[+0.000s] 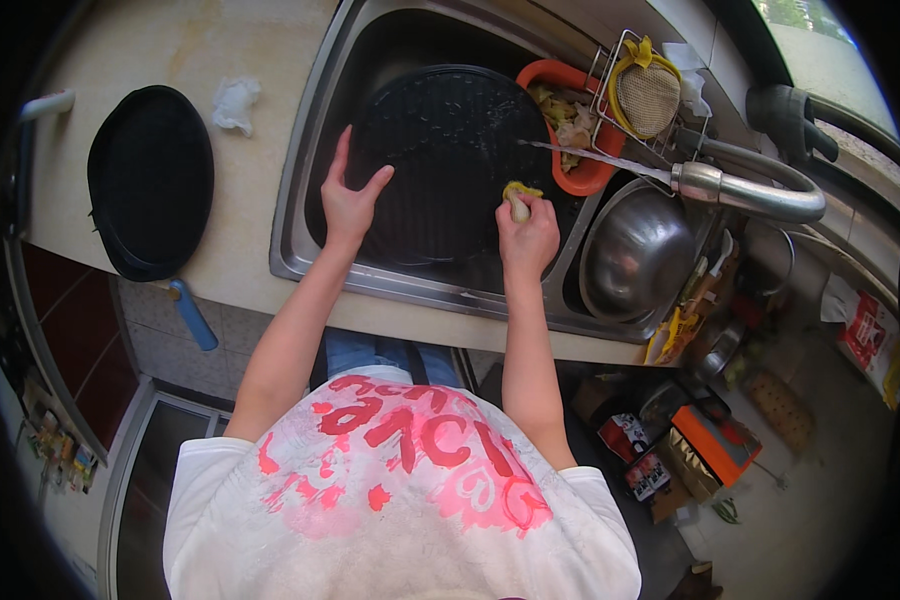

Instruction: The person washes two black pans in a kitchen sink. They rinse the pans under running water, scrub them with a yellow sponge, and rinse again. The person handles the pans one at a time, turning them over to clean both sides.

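A large round black pan [450, 157] with a ridged surface lies wet in the left basin of the steel sink [289, 247]. My left hand [351, 202] is at the pan's left side, thumb and fingers spread; whether it touches the rim is hard to tell. In my right hand [531, 232] is a small yellow scrubber [521, 189] with a pale knob-like grip, held against the pan's right part. From the metal faucet [750, 191], a stream of water runs left onto the pan near its right edge.
An orange basket [576, 180] of food scraps sits at the sink's back right, beside a wire rack [604, 94]. A steel bowl [637, 247] fills the right basin. Left on the counter lie a black pan [150, 180] with a blue handle [193, 315] and crumpled white tissue [235, 105].
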The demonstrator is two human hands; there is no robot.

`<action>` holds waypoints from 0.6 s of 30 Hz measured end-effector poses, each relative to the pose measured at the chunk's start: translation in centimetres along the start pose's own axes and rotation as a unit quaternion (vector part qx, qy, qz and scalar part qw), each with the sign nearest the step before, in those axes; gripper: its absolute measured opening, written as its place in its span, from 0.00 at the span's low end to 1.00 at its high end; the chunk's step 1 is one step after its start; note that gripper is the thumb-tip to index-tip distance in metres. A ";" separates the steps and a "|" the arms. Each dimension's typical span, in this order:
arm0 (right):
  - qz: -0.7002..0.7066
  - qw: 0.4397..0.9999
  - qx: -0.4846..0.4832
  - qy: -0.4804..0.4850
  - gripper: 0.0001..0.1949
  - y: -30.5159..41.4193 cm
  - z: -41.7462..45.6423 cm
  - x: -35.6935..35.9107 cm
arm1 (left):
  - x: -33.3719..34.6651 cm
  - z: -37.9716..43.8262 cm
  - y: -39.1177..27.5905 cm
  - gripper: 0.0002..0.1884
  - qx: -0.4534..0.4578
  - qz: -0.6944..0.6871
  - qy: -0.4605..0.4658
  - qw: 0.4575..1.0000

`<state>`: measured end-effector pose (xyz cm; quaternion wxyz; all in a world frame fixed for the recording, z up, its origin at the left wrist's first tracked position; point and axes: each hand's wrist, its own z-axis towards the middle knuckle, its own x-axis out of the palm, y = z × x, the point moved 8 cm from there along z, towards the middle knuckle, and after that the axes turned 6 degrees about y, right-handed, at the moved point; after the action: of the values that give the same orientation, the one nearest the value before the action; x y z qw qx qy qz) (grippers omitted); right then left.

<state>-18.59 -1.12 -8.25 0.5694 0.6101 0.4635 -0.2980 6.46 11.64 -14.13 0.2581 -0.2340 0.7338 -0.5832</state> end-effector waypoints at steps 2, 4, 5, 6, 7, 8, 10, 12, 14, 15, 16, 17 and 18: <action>-0.014 0.999 -0.035 -0.015 0.11 2.0 4.0 0.4 | 0.0 -0.4 -0.4 0.40 0.027 0.007 -0.005 1.000; -0.018 0.995 -0.088 -0.039 0.12 3.9 6.6 0.2 | 0.0 -0.7 0.1 0.40 -0.003 0.005 -0.012 1.000; -0.021 0.988 -0.137 -0.067 0.12 4.7 6.7 -0.4 | 0.0 -0.7 0.2 0.40 -0.007 0.001 -0.014 1.000; -0.028 0.996 -0.075 -0.031 0.12 3.7 6.7 0.0 | 0.1 -0.6 0.3 0.40 -0.005 -0.004 -0.009 1.000; -0.021 0.998 -0.051 -0.016 0.11 2.9 5.8 -0.2 | 0.1 -0.4 0.3 0.40 -0.003 -0.012 -0.006 1.000; -0.016 1.000 -0.019 0.004 0.11 2.0 4.4 -0.2 | 0.0 -0.2 0.3 0.40 -0.002 -0.013 -0.009 1.000; -0.025 0.999 -0.010 0.034 0.11 0.8 1.0 -0.4 | -0.1 0.4 0.2 0.40 0.001 -0.009 -0.002 1.000; -0.039 0.998 -0.014 0.037 0.11 0.6 0.1 -0.4 | -0.1 0.6 0.2 0.40 -0.008 -0.017 0.005 1.000; -0.045 0.997 -0.062 -0.001 0.11 1.8 1.5 -0.5 | -0.1 0.5 0.2 0.39 -0.015 -0.037 0.005 0.999; -0.039 0.998 -0.057 0.013 0.11 2.2 3.5 0.0 | -0.2 0.3 0.3 0.39 -0.022 -0.031 0.001 0.999; -0.045 0.994 -0.092 -0.030 0.11 3.5 5.4 -0.1 | -0.1 0.1 0.3 0.39 -0.022 -0.028 -0.001 0.999; -0.089 0.990 -0.104 -0.019 0.12 4.4 7.3 0.5 | -0.1 -0.1 0.3 0.39 -0.022 -0.024 -0.002 0.999; -0.067 0.993 -0.098 -0.008 0.12 4.7 8.6 0.8 | -0.1 -0.3 0.3 0.39 -0.024 -0.029 -0.010 0.999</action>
<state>-12.66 -8.95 -8.48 0.6092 0.5164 0.5255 -0.2934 6.34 11.99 -14.40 0.2427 -0.2673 0.7375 -0.5707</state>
